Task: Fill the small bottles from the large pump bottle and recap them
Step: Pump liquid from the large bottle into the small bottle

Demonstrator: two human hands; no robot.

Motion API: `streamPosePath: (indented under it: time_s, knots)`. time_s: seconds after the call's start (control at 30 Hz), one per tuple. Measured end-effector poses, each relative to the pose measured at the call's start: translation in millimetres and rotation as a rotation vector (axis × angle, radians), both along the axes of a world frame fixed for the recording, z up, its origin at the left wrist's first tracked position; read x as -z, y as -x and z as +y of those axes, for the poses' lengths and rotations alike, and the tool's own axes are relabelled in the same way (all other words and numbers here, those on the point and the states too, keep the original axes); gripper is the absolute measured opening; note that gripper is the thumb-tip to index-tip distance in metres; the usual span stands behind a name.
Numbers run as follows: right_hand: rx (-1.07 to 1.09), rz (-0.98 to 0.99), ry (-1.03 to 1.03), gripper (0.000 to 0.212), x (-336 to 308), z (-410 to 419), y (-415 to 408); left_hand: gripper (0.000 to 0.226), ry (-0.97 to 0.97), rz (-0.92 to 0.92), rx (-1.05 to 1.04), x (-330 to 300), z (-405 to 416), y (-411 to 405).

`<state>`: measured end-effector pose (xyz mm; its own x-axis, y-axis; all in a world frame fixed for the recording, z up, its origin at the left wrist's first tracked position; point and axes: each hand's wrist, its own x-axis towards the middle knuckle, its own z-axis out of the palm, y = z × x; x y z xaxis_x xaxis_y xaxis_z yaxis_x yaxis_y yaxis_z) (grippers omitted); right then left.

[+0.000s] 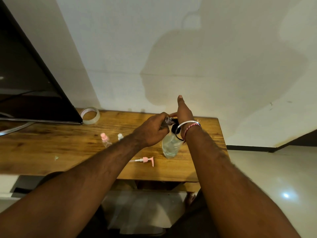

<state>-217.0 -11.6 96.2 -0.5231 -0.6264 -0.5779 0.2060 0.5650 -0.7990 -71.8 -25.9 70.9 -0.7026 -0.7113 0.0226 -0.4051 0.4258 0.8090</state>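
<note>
A person works at a wooden table set against a pale wall, a dark monitor leaning in on the left, midway through decanting clear liquid into travel-size containers. The large pump bottle stands near the table's right end with liquid in it, its black top hidden behind the right wrist and its bangle. The left hand is curled round a small clear bottle, tipping the open neck toward the big bottle's spout, while the right hand rests palm-down over the pump with fingers straight, the thumb tucked beside the small bottle's neck. Whether liquid is flowing cannot be made out. Two more small bottles stand upright behind the left forearm, one with a pink cap and one with a white cap, both apparently already closed; how full they are is too small to tell. A loose pink pump head lies on its side in front of the large bottle, likely the held bottle's own top, yet to be refitted. A roll of clear tape sits at the back edge by the monitor, well apart from the work.
</note>
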Motion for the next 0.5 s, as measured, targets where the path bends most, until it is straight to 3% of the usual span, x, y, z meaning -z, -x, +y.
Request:
streamPosePath:
  time_s: [0.2, 0.3, 0.5]
  knots:
    - [-0.054, -0.049, 0.010, 0.087, -6, 1, 3, 0.023, 0.007, -0.013, -0.002, 1, 1, -2]
    - [-0.041, -0.035, 0.033, 0.071, -5, 3, 3, 0.026, 0.005, -0.015, 0.000, 1, 1, -2]
    - [-0.038, 0.235, -0.007, 0.077, 6, 1, 1, 0.028, 0.025, -0.029, 0.006, 1, 0, 0]
